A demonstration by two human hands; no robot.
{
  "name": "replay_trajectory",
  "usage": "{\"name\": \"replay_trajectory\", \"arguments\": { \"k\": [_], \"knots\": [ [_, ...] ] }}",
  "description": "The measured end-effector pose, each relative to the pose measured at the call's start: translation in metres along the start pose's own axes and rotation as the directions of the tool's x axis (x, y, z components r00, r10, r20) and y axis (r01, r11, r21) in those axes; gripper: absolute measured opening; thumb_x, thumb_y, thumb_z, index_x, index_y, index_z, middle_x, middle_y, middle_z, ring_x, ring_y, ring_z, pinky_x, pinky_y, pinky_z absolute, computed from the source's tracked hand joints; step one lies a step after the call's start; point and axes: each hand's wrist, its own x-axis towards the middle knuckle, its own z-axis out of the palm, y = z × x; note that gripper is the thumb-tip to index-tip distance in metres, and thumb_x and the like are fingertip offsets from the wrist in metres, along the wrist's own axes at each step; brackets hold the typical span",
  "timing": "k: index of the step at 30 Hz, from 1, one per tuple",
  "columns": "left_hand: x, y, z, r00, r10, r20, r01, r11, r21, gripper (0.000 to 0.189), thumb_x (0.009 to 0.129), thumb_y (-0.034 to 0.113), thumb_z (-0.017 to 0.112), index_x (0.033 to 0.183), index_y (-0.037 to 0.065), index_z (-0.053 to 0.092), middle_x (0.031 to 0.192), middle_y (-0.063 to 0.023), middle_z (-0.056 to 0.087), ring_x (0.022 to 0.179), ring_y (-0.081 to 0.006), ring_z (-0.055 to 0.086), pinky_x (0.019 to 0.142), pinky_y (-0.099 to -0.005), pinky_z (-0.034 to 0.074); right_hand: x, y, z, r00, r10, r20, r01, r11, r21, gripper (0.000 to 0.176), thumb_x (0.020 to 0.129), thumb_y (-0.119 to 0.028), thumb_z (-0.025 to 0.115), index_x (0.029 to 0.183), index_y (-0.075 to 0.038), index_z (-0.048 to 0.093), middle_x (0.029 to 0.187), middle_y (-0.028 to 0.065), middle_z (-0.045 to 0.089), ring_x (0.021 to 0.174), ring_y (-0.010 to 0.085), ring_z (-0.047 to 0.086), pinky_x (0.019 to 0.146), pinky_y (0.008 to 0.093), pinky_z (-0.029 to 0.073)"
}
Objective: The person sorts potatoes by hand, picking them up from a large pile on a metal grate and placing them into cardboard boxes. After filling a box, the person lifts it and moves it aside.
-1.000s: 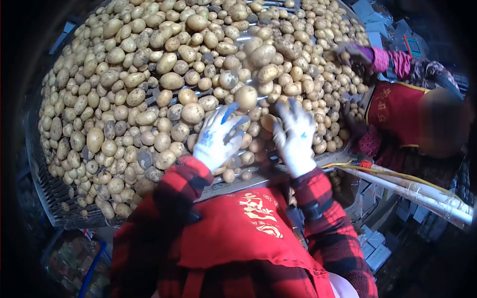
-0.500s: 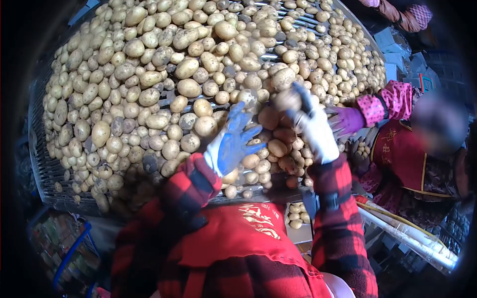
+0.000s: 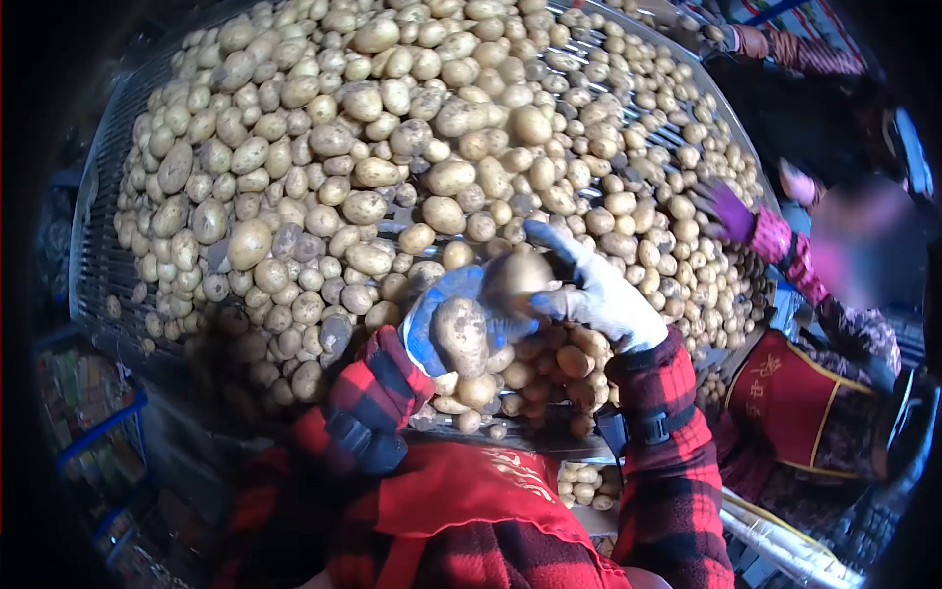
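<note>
My left hand (image 3: 424, 319), in a white glove with a blue palm, cups a large potato (image 3: 461, 337) near the front edge. My right hand (image 3: 610, 297), gloved the same way, has its fingers around another potato (image 3: 517, 279), blurred by motion. This second potato is close above the fingers of my left hand. Beneath both hands lie many loose potatoes (image 3: 361, 208) on a slatted metal table (image 3: 108, 260); some have dark, soiled skins.
A co-worker's purple-gloved hand (image 3: 726, 208) rests over the smaller potatoes at the right. Another person's arm (image 3: 800, 51) reaches in at the top right. Below the front edge, a container holds potatoes (image 3: 587, 483). A white pole (image 3: 785, 545) lies at the lower right.
My left hand was spread and holding nothing; now it holds a large potato. My right hand has brought its potato down and left. The co-worker's purple glove has moved away from my right hand.
</note>
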Motion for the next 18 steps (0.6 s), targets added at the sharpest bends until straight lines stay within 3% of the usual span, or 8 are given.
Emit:
{"name": "replay_trajectory", "arguments": {
  "k": [3, 8, 10, 12, 13, 14, 16, 18],
  "knots": [
    [-0.023, 0.014, -0.003, 0.995, 0.098, 0.0, -0.098, 0.99, -0.105, 0.07, 0.105, 0.056, 0.047, 0.166, 0.025, 0.033, 0.165, -0.0183, 0.036, 0.144, -0.0475, 0.043, 0.114, -0.0671, 0.041, 0.083, 0.013, -0.009, 0.933, -0.301, -0.198, 0.204, 0.894, -0.399, 0.065, 0.095, -0.027, 0.073, 0.152, -0.006, 0.052, 0.152, 0.0269, 0.052, 0.142, 0.039, 0.051, 0.116, 0.0464, 0.043],
    [-0.042, 0.026, 0.008, 0.974, 0.224, 0.014, -0.214, 0.947, -0.24, 0.073, 0.104, 0.06, 0.046, 0.166, 0.026, 0.032, 0.167, -0.0179, 0.033, 0.147, -0.0487, 0.039, 0.114, -0.072, 0.037, 0.209, 0.076, -0.023, 0.856, -0.183, -0.483, -0.258, 0.657, -0.708, 0.06, 0.093, -0.033, 0.071, 0.151, -0.029, 0.056, 0.144, 0.0256, 0.057, 0.134, 0.0433, 0.056, 0.112, 0.0507, 0.048],
    [-0.041, 0.03, 0.016, 0.965, 0.259, 0.04, -0.236, 0.926, -0.294, 0.074, 0.103, 0.062, 0.046, 0.167, 0.026, 0.031, 0.168, -0.0178, 0.032, 0.148, -0.0492, 0.037, 0.114, -0.0739, 0.036, 0.204, 0.063, -0.026, 0.862, -0.082, -0.501, -0.252, 0.787, -0.563, 0.057, 0.092, -0.029, 0.072, 0.147, -0.024, 0.061, 0.14, 0.0239, 0.059, 0.129, 0.0413, 0.06, 0.108, 0.048, 0.051],
    [-0.033, 0.034, 0.025, 0.957, 0.282, 0.068, -0.239, 0.9, -0.365, 0.075, 0.103, 0.063, 0.045, 0.167, 0.026, 0.031, 0.169, -0.0176, 0.031, 0.149, -0.0497, 0.035, 0.114, -0.0759, 0.035, 0.189, 0.068, -0.02, 0.825, -0.131, -0.55, 0.1, 0.991, -0.087, 0.056, 0.089, -0.022, 0.074, 0.141, -0.006, 0.063, 0.129, 0.0209, 0.067, 0.12, 0.0334, 0.065, 0.103, 0.0406, 0.053],
    [-0.028, 0.036, 0.029, 0.953, 0.292, 0.083, -0.237, 0.886, -0.4, 0.076, 0.103, 0.064, 0.045, 0.167, 0.026, 0.031, 0.17, -0.0176, 0.031, 0.15, -0.05, 0.034, 0.114, -0.0768, 0.034, 0.169, 0.045, -0.011, 0.784, -0.14, -0.605, 0.057, 0.986, -0.155, 0.053, 0.095, -0.011, 0.071, 0.145, -0.001, 0.059, 0.131, 0.0084, 0.069, 0.114, 0.0184, 0.067, 0.099, 0.0324, 0.054],
    [-0.025, 0.038, 0.032, 0.95, 0.297, 0.097, -0.227, 0.868, -0.441, 0.076, 0.103, 0.065, 0.045, 0.167, 0.027, 0.031, 0.17, -0.0175, 0.03, 0.15, -0.0502, 0.033, 0.114, -0.0778, 0.033, 0.132, -0.013, 0.007, 0.86, 0.013, -0.51, 0.081, 0.984, 0.161, 0.054, 0.097, -0.014, 0.072, 0.147, -0.001, 0.058, 0.133, 0.0098, 0.068, 0.121, 0.0201, 0.064, 0.107, 0.0352, 0.051],
    [-0.022, 0.04, 0.029, 0.945, 0.315, 0.085, -0.254, 0.874, -0.413, 0.075, 0.103, 0.064, 0.045, 0.166, 0.026, 0.032, 0.168, -0.0175, 0.032, 0.149, -0.0498, 0.034, 0.114, -0.0771, 0.034, 0.103, -0.017, 0.005, 0.986, -0.143, -0.085, 0.142, 0.99, -0.01, 0.056, 0.098, -0.018, 0.073, 0.15, -0.004, 0.056, 0.14, 0.0114, 0.064, 0.126, 0.0225, 0.062, 0.113, 0.0378, 0.046],
    [-0.024, 0.039, 0.025, 0.943, 0.327, 0.07, -0.275, 0.878, -0.391, 0.073, 0.103, 0.063, 0.046, 0.164, 0.025, 0.033, 0.167, -0.0175, 0.033, 0.148, -0.0494, 0.035, 0.114, -0.0764, 0.034, 0.111, -0.015, 0.017, 0.977, -0.211, -0.035, 0.212, 0.977, 0.026, 0.051, 0.094, -0.023, 0.073, 0.141, -0.005, 0.063, 0.139, 0.0147, 0.065, 0.128, 0.0275, 0.063, 0.109, 0.0402, 0.049]
  ]
}}
